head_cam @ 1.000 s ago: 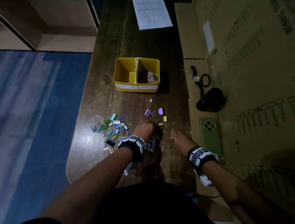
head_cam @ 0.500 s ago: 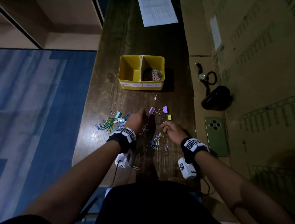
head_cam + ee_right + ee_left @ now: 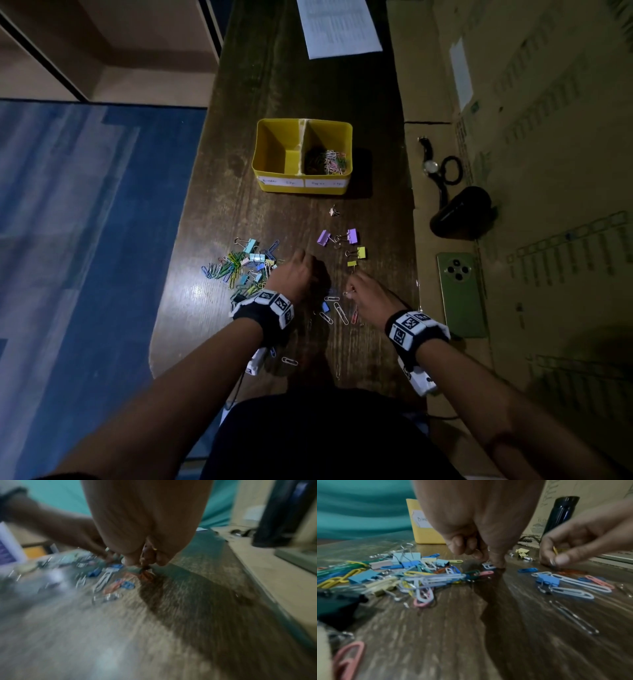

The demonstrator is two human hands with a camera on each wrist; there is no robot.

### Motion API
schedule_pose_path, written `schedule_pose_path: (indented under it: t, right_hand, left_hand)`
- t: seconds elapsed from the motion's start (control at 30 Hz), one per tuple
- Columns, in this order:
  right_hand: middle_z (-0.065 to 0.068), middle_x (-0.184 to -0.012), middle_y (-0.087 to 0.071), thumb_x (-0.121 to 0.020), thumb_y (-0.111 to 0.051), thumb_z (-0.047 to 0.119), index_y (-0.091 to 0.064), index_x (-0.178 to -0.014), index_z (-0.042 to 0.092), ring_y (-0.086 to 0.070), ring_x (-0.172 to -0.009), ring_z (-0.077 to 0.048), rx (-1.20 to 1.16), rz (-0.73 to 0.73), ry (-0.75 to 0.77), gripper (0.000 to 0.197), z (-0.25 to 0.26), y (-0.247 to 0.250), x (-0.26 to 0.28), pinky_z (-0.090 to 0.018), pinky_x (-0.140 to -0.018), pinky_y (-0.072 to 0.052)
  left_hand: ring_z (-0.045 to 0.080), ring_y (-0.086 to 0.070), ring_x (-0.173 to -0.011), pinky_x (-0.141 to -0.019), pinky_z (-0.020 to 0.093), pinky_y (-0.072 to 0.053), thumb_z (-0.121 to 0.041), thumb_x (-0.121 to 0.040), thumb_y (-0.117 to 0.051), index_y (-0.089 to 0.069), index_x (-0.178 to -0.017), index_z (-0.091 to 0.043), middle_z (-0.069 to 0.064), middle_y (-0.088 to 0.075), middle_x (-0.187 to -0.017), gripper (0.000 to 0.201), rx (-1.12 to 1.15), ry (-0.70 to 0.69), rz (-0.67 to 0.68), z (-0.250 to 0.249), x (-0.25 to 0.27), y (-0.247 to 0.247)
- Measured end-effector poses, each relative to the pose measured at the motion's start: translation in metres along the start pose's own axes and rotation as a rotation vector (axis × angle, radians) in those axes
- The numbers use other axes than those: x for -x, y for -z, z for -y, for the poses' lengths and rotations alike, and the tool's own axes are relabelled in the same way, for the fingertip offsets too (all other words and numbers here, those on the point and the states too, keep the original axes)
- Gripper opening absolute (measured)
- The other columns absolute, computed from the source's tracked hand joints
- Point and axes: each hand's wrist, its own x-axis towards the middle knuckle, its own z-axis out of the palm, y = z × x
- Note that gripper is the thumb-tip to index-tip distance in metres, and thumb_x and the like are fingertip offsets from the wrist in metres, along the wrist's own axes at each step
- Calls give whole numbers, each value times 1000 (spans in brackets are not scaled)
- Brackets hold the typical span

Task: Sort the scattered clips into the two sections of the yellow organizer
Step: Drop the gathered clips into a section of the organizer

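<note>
**Clip sorting, mid-grab with both hands**

So the yellow organizer point(image 3: 303, 156) sits in the middle of our dark wooden table point(image 3: 274, 85), two sections side by side with white labels on the front. The right section already holds a heap of colored paper clips point(image 3: 327, 161); the left one shows only bare yellow floor.

Closer to us, the main pile of mixed clips point(image 3: 241, 269) is spread on the left: paper clips tangled up with pastel binder clips. To the right of it, two purple binder clips point(image 3: 337, 237) and a couple of yellow binder clips point(image 3: 357, 255) lie apart from the pile, plus one tiny pale clip point(image 3: 334, 211) nearer the organizer.

Our left hand point(image 3: 294, 274) is down at the pile's right edge, fingers curled, tips pressed on the table at a white paper clip point(image 3: 488, 565). Whether it's actually pinched, we can't tell.

Our right hand point(image 3: 368, 296) is just beside it, thumb and fingers pinched around a thin yellow paper clip point(image 3: 556, 550), right above a loose bunch of white, blue and orange clips point(image 3: 337, 310).

Off the table on the cardboard point(image 3: 531, 137): a green phone point(image 3: 460, 294), a black pouch point(image 3: 462, 212) and a wristwatch point(image 3: 430, 164). A sheet of paper point(image 3: 337, 25) lies at the far end.
</note>
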Motion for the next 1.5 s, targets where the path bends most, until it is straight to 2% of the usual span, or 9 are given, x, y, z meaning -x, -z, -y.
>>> schedule_pose_path:
  t: [0.13,0.27,0.4,0.5,0.67,0.77,0.87,1.17,1.5]
  right_hand:
    - [4,-88,-57,-98,-44,19,-43,-101,26,-55,-64,-14,-259,8,-146,8,-1,12,5,-30,-53,-44]
    - [-5,-100,-64,-97,-45,17,-51,-109,23,-61,-87,-23,-515,-81,-193,14,-3,23,4,-36,-77,-48]
    - [-1,-85,-54,-95,-43,4,-56,-115,18,-48,-68,-13,-864,-37,-294,28,-2,30,3,-23,-57,-38]
    - [1,-68,-45,-97,-37,10,-57,-93,13,-35,-52,-9,-1019,-10,-341,21,-5,30,6,-19,-46,-27]
    - [1,-57,-40,-100,-37,35,-45,-67,14,-36,-42,-7,-868,-27,-366,40,-6,31,17,-19,-44,-32]
    - [-3,-61,-43,-101,-33,41,-45,-65,15,-45,-57,-16,-693,-84,-362,46,-9,25,21,-30,-66,-41]
    - [-11,-102,-61,-103,-27,40,-57,-105,16,-58,-100,-26,-444,-69,-346,38,-13,17,23,-41,-97,-41]
    - [-3,-100,-59,-96,-48,28,-51,-104,18,-58,-83,-20,2,-121,-176,13,-14,-10,28,-36,-74,-50]
    - [-5,-103,-57,-92,-45,16,-51,-102,13,-54,-93,-21,95,-105,-62,11,-17,-8,18,-36,-83,-47]
  left_hand:
    - [30,-62,-90,-71,39,-54,-20,-97,-49,-42,-129,-1,15,-51,-117,38,-93,-51,55,-6,0,-1]
    - [33,-62,-97,-69,37,-49,-12,-99,-38,-40,-128,2,16,-51,-118,33,-204,-99,78,-11,-1,9]
    - [35,-63,-95,-76,41,-51,-13,-98,-41,-34,-133,2,19,-57,-114,38,-53,-144,76,-2,-4,12]
    - [32,-66,-87,-74,39,-54,-15,-94,-52,-34,-133,-10,15,-67,-104,43,217,-101,48,0,-2,15]
    - [31,-67,-89,-79,44,-54,-10,-91,-49,-58,-110,-11,16,-69,-100,22,342,-76,87,-2,-4,15]
    - [31,-65,-87,-74,37,-51,-20,-96,-44,-57,-100,-9,17,-67,-97,17,373,-23,139,-9,-3,14]
    - [23,-60,-79,-70,30,-46,-42,-100,-36,-57,-101,-10,12,-64,-93,38,363,7,196,-19,-2,13]
    - [28,-66,-84,-62,38,-55,-24,-95,-51,-42,-124,-11,8,-61,-108,33,-210,-221,109,-31,3,0]
    - [38,-58,-105,-84,50,-50,-27,-99,-40,-38,-123,-2,19,-52,-121,35,-83,-165,232,-33,7,-5]
